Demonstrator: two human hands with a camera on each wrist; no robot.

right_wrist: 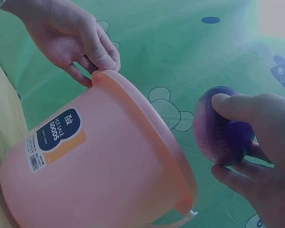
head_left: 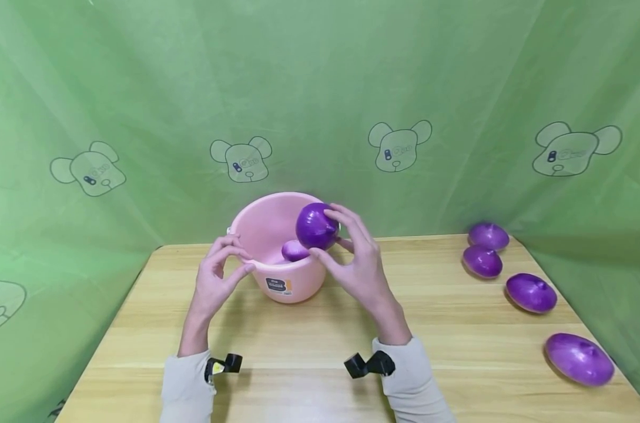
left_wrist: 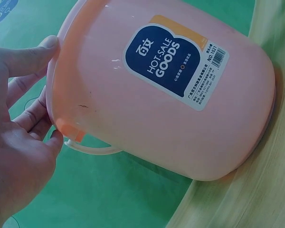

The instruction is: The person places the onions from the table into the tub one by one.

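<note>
A pink bucket [head_left: 293, 288] with a dark label stands upright on the table. My left hand [head_left: 215, 273] pinches its rim at the left, thumb outside and fingers over the edge, as the left wrist view also shows [left_wrist: 23, 128]. In my right hand [head_left: 363, 267] is a purple onion [head_left: 315, 226], gripped between thumb and fingers above the right side of the rim. The right wrist view shows this onion [right_wrist: 223, 128] apart from the bucket. Another purple onion [head_left: 293, 251] lies inside the bucket, partly hidden by the front rim.
Several more purple onions lie along the right side of the wooden table [head_left: 298, 364], the nearest onion [head_left: 579, 359] close to its right edge. Behind the table hangs a green curtain [head_left: 320, 88] with bear-head drawings. A white handle [left_wrist: 97, 150] hangs at the bucket's side.
</note>
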